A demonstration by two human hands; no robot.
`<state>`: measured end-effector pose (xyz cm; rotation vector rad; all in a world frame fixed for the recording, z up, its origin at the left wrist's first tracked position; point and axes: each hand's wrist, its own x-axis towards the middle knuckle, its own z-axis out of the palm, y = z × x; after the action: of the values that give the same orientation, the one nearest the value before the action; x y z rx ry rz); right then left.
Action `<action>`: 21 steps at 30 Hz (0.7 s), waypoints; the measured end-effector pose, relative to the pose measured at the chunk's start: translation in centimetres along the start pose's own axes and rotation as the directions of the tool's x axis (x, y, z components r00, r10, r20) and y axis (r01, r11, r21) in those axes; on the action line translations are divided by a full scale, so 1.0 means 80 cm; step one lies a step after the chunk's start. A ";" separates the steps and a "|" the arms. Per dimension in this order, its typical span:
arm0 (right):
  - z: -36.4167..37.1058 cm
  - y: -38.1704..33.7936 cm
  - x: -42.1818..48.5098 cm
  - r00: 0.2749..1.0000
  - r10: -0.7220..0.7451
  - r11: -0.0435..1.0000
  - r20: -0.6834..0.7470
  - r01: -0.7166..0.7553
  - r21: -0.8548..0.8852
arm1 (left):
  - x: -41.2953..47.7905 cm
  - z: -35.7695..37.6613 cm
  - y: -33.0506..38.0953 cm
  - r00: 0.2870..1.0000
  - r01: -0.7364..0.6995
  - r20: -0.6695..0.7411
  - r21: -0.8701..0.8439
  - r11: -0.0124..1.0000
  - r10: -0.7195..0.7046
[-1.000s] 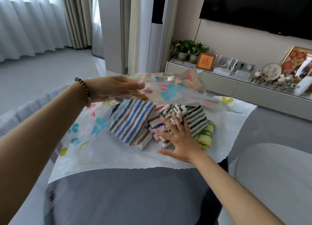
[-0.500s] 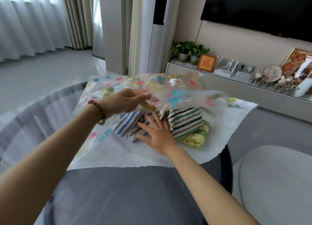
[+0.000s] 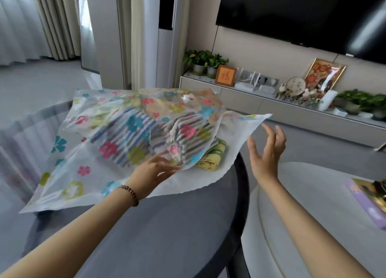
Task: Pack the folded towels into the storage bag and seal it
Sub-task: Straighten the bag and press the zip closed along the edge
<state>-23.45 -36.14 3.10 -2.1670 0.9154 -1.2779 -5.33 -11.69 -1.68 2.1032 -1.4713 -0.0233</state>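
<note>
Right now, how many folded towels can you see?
3: a blue-striped towel under the storage bag film, a green-striped towel right of it, a yellow towel poking out below. More may be hidden.

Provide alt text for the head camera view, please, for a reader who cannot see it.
A person's left hand holds the top layer of a flower-printed storage bag by its near edge, draped over striped towels on a dark table. A yellow-green towel pokes out at its open side. The right hand hovers open beside the bag.

One bag (image 3: pixel 69 169), perhaps four towels (image 3: pixel 211 159).
</note>
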 end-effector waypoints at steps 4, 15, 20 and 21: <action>0.014 -0.006 0.073 0.920 0.370 0.891 0.127 -0.391 0.232 | -0.004 0.002 -0.004 0.999 -0.019 0.028 0.033 0.999 0.018; -0.002 0.031 0.059 0.734 0.663 0.630 0.148 -0.654 0.419 | 0.012 -0.045 -0.014 0.996 -0.056 0.080 0.099 0.994 0.048; -0.025 0.038 -0.004 0.691 0.716 0.558 0.096 -0.650 0.516 | 0.031 -0.065 0.011 0.995 0.076 0.048 0.112 0.991 -0.082; -0.030 0.036 -0.018 0.697 0.713 0.562 0.077 -0.633 0.532 | 0.035 -0.063 0.024 0.997 0.072 -0.031 0.089 0.993 -0.069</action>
<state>-26.96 -37.14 1.44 -1.1044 1.1395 -1.1013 -4.18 -12.40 4.26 2.2183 -1.4048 0.0468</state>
